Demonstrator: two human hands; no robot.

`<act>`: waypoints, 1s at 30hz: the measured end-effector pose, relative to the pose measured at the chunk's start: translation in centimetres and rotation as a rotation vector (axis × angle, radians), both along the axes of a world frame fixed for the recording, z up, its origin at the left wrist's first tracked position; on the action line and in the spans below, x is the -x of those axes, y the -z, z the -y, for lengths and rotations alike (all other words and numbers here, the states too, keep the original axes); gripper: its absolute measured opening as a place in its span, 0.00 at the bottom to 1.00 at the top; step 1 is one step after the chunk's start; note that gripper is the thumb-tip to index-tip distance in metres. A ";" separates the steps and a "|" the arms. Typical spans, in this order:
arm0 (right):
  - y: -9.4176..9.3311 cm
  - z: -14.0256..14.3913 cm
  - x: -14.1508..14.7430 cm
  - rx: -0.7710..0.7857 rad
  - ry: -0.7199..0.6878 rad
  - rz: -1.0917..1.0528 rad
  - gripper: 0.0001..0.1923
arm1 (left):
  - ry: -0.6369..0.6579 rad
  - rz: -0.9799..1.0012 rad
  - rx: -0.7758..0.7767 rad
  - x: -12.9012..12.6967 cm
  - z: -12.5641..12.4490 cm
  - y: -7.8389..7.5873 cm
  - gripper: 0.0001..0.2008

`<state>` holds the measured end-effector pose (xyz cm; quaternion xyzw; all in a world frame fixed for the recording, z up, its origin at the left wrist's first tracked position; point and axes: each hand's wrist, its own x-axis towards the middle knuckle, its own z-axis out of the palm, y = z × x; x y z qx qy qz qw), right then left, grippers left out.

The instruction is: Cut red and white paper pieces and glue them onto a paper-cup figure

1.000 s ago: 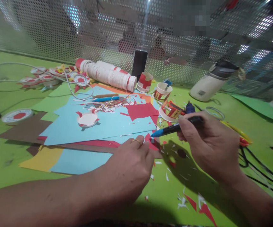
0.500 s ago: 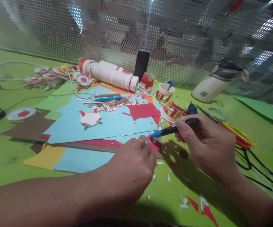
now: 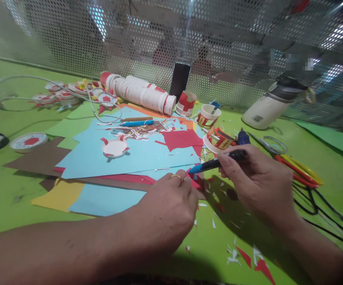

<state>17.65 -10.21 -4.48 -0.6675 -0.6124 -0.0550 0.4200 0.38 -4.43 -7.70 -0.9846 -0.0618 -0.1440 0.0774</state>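
Note:
My right hand [image 3: 263, 182] grips a marker pen [image 3: 211, 163] with a black barrel and a blue front end. The blue end points down left at a piece of red paper [image 3: 198, 183] at the right edge of the paper stack. Just beside it, my left hand [image 3: 171, 206], with a ring on one finger, has its fingers bent and pressed together over the stack's edge. Its fingertips are hidden, so I cannot make out what they hold. A white paper disc [image 3: 115, 148] with red tabs lies on light blue paper [image 3: 100, 166].
Stacked paper cups [image 3: 141, 93] lie at the back beside a dark phone-like block [image 3: 180, 79]. Cup pieces [image 3: 208, 116], scissors [image 3: 296, 166] and a bottle [image 3: 274, 105] are on the right. Decorated discs [image 3: 66, 97] sit at back left. Paper scraps [image 3: 244, 255] litter the green table.
The marker pen and my right hand have shifted very slightly left. My left hand stays in about the same place, and the whole view has moved a little.

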 end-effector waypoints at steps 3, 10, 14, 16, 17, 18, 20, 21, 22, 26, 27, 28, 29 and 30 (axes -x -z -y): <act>0.0 -0.1 0.1 -0.020 0.015 0.000 0.08 | -0.014 -0.011 0.010 0.0 0.0 0.0 0.07; 0.0 -0.1 0.1 -0.058 0.026 -0.056 0.06 | 0.004 -0.008 0.037 0.0 0.0 0.0 0.07; 0.1 -0.1 0.0 -0.049 0.017 -0.031 0.06 | 0.003 -0.024 0.052 0.1 0.0 0.0 0.07; 0.2 -0.1 0.1 -0.049 0.027 -0.006 0.06 | 0.008 -0.025 0.050 0.1 0.0 0.0 0.07; 0.2 -0.1 0.1 -0.049 0.030 0.006 0.06 | 0.007 -0.026 0.047 0.1 0.0 0.0 0.07; 0.2 -0.1 0.1 -0.048 0.029 0.017 0.06 | 0.005 -0.026 0.043 0.1 0.0 0.0 0.07; 0.1 -0.2 0.2 -0.050 0.020 0.036 0.06 | 0.004 -0.025 0.035 0.0 0.0 0.0 0.07; 0.1 -0.2 0.2 -0.052 0.014 0.043 0.06 | 0.002 -0.024 0.033 0.0 0.0 0.0 0.07; 0.1 -0.2 0.2 -0.055 0.008 0.050 0.06 | 0.001 -0.022 0.034 0.0 0.0 0.0 0.07; 0.0 -0.1 0.3 -0.059 0.004 0.069 0.06 | 0.001 -0.029 0.048 0.0 0.0 0.0 0.08; 0.0 -0.1 0.3 -0.058 0.011 0.075 0.06 | 0.003 -0.036 0.051 0.0 0.0 0.1 0.08; 0.0 -0.1 0.3 -0.055 0.018 0.078 0.06 | 0.005 -0.039 0.052 0.0 0.0 0.0 0.08; 0.0 0.0 0.2 -0.052 0.023 0.081 0.06 | 0.006 -0.041 0.051 0.0 0.0 0.0 0.08; 0.0 0.0 0.2 -0.050 0.025 0.083 0.07 | 0.005 -0.041 0.047 0.0 0.0 0.0 0.08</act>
